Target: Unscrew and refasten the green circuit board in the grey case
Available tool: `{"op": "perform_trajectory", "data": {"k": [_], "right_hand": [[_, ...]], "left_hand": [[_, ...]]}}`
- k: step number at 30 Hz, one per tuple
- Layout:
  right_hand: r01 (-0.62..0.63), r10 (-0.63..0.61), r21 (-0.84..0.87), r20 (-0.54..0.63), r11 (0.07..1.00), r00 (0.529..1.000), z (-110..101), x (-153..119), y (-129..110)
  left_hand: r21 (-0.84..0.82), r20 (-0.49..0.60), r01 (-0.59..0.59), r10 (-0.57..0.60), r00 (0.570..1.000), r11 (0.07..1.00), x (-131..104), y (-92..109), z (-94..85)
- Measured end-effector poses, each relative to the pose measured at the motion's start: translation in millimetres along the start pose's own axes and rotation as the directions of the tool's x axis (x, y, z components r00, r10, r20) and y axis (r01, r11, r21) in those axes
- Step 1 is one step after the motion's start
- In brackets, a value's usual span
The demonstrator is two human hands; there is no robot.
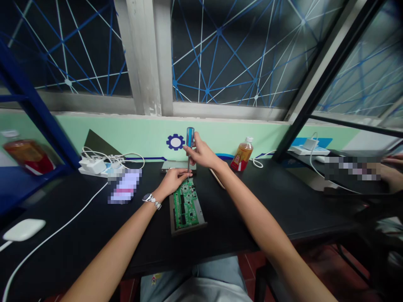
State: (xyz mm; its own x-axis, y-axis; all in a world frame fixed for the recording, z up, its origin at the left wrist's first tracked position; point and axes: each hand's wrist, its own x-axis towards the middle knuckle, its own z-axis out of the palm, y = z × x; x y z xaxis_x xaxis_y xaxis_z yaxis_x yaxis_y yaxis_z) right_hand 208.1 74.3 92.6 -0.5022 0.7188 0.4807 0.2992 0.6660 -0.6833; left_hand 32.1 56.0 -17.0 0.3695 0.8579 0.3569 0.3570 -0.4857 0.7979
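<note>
A right hand (201, 152) wraps its grip around the clear blue handle of a screwdriver (190, 136), held upright over the far end of a green circuit board (185, 207). The left hand (172, 180) reaches in low from the other side, its fingertips gathered at the slim metal shaft; whether that grip pinches the shaft or only steadies it, one cannot tell. The board, long and narrow, is dotted with small chips and pale solder points, with black strips along its left half. It lies in a grey metal tray (202, 212), whose rim shows along the right side and the near end, in the middle of a black desk (239, 226).

Just beyond the hands sits a flat silver box (169, 166), partly covered by the left hand. A thin, pale-edged object (218, 179) slips half out of sight beneath the right forearm. The screwdriver's tip is too small to make out, and the board's far end is partly hidden by the left fingers.

A watch (152, 200) circles the left wrist. Farther left lie a phone (127, 186), its screen blurred, and a power strip (103, 170) crowded with white plugs; to the right stands a bottle (242, 155) of amber drink. At the right edge, another person's hand (393, 174) is cut off and smeared, beside a pixelated patch.
</note>
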Motion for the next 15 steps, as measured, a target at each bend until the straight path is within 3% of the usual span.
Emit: {"op": "perform_trajectory", "data": {"k": [15], "right_hand": [[-0.095, 0.082, 0.103, 0.125, 0.990, 0.989, -12.4, -3.1, -15.8]], "left_hand": [[0.048, -0.030, -0.025, 0.027, 0.999, 0.999, -1.7, 10.2, 0.4]]}}
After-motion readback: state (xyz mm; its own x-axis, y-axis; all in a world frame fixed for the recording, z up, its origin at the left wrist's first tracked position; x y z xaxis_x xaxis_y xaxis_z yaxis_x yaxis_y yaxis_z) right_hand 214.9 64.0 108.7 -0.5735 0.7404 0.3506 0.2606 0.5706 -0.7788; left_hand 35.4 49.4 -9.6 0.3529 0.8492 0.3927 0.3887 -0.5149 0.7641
